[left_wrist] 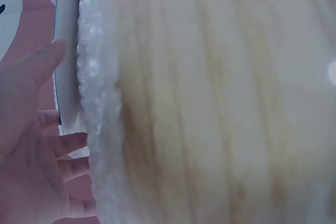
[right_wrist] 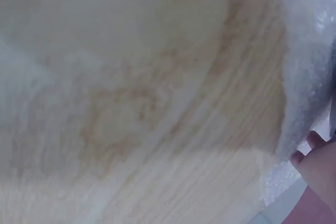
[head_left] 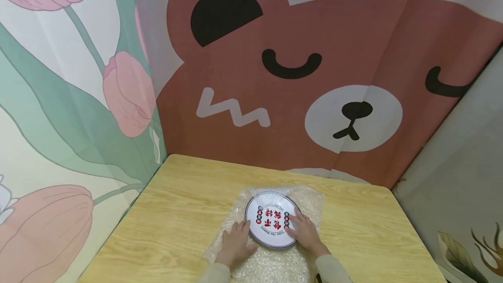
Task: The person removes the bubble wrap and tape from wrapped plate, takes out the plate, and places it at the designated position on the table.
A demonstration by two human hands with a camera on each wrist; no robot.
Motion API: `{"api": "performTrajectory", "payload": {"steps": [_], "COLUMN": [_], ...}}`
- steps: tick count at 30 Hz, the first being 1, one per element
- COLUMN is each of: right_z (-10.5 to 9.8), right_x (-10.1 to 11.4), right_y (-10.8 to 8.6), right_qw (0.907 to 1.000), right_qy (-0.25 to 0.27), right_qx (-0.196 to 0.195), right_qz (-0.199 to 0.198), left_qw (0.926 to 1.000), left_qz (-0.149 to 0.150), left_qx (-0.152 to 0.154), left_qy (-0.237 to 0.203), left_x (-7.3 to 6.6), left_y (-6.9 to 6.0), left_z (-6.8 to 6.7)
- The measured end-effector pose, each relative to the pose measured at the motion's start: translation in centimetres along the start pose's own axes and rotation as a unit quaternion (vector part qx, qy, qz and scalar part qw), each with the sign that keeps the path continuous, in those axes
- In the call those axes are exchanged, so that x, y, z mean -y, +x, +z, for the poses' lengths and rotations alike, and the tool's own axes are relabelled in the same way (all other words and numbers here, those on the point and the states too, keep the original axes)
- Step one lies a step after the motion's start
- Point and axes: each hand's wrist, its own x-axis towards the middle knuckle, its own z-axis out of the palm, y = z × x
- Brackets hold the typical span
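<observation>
A round white plate (head_left: 271,238) with red characters and a dark blue-green rim lies face up on a sheet of bubble wrap (head_left: 275,267). At its near left edge is my left hand (head_left: 235,243), fingers spread, the thumb close to the rim. The left wrist view shows that hand (left_wrist: 26,119) beside the plate's side (left_wrist: 67,66), its other fingertips on the bubble wrap (left_wrist: 100,77). My right hand (head_left: 308,232) rests its fingers on the plate's right rim. Only part of the right hand (right_wrist: 320,169) shows in the right wrist view.
Beneath the wrap is a light wood-grain table (head_left: 180,217). Printed cloths hang around it: a bear (head_left: 235,147) behind, tulips (head_left: 129,95) at the left, and a grey-green one (head_left: 456,165) at the right. A small dark object (head_left: 318,278) shows by the right sleeve.
</observation>
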Motion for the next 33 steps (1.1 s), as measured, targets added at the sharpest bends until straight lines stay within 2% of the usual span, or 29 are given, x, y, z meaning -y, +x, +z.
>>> {"api": "performTrajectory", "payload": {"steps": [4, 11, 16, 20, 24, 30, 33], "right_z": [-0.2, -0.6, -0.8, -0.8, -0.7, -0.6, -0.3], "right_x": [0.2, 0.9, 1.5, 2.0, 2.4, 2.6, 2.7], "right_y": [0.3, 1.2, 1.7, 2.3, 3.1, 4.1, 4.5], "right_qw": [1.0000, 0.9986, 0.9969, 0.9958, 0.9964, 0.9979, 0.9990], "right_qy": [-0.007, -0.040, -0.062, -0.074, -0.067, -0.052, -0.027], "right_qx": [0.000, -0.027, -0.043, -0.054, -0.051, -0.036, -0.032], "right_qz": [0.003, 0.020, 0.024, 0.004, -0.002, 0.014, 0.014], "left_qw": [0.9999, 0.9995, 0.9998, 0.9996, 0.9994, 0.9994, 0.9995], "left_qz": [0.000, 0.004, 0.002, -0.003, 0.000, 0.002, 0.002], "left_qx": [-0.008, -0.018, 0.002, 0.012, 0.006, -0.005, -0.008], "left_qy": [0.011, 0.026, 0.022, 0.026, 0.036, 0.034, 0.031], "left_x": [0.0, 0.1, 0.0, 0.0, 0.1, 0.3, 0.4], "left_y": [-0.1, -0.1, -0.4, -0.5, -0.4, -0.3, -0.3], "left_z": [0.0, 0.3, 0.5, 0.8, 1.0, 0.7, 0.7]}}
